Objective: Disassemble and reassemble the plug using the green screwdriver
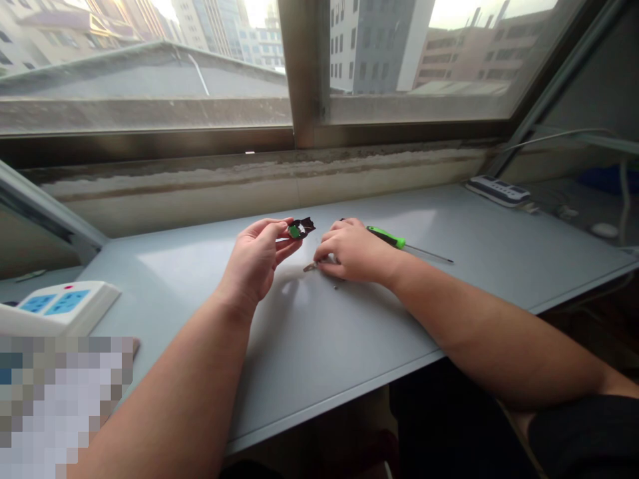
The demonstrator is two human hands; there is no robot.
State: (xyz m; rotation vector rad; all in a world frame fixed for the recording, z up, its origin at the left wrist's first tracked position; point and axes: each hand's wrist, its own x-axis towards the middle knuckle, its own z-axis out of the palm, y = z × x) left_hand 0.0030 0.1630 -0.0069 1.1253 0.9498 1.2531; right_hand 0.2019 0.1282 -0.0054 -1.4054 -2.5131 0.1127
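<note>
My left hand pinches a small black plastic part with a green circuit board just above the table. To its right, my right hand rests low over the tabletop with its fingers curled together. A small metal piece sticks out by those fingertips. Whatever else lies under the fingers is mostly hidden. Beyond the right wrist lies a screwdriver with a green and black handle, its shaft pointing right. A tiny screw-like bit sits on the table just below the right hand.
The grey table runs along a wall under a window. A white power strip with blue sockets stands at the left, beside a pixelated area. Another power strip lies at the back right, near a cable.
</note>
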